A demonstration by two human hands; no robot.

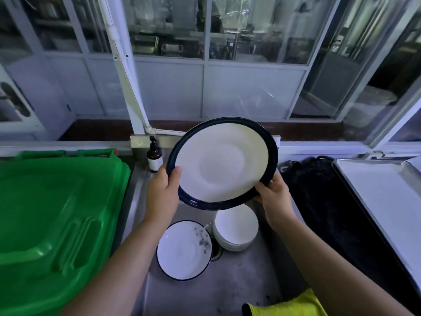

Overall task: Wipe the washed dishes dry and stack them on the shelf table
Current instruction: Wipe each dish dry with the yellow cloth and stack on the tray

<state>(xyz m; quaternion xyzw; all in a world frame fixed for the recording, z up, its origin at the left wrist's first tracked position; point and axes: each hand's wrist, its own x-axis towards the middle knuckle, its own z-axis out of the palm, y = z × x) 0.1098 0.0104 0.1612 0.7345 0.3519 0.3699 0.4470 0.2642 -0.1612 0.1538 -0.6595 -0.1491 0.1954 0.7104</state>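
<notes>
I hold a large white plate with a dark blue rim (222, 163) tilted above the sink. My left hand (163, 189) grips its lower left rim, thumb on the face. My right hand (273, 195) grips the lower right rim. Water drips from the plate's bottom edge. Below, in the steel sink (239, 281), lie a white plate with a thin blue rim and a small flower print (184, 249) and a stack of plain white plates (235, 228). A yellow cloth (289, 304) lies at the sink's near right corner.
A green plastic bin lid (57, 224) fills the left side. A brown pump bottle (154, 155) stands behind the sink. A black mat (330, 213) and a steel tray (387, 201) lie to the right. Glass partitions stand behind.
</notes>
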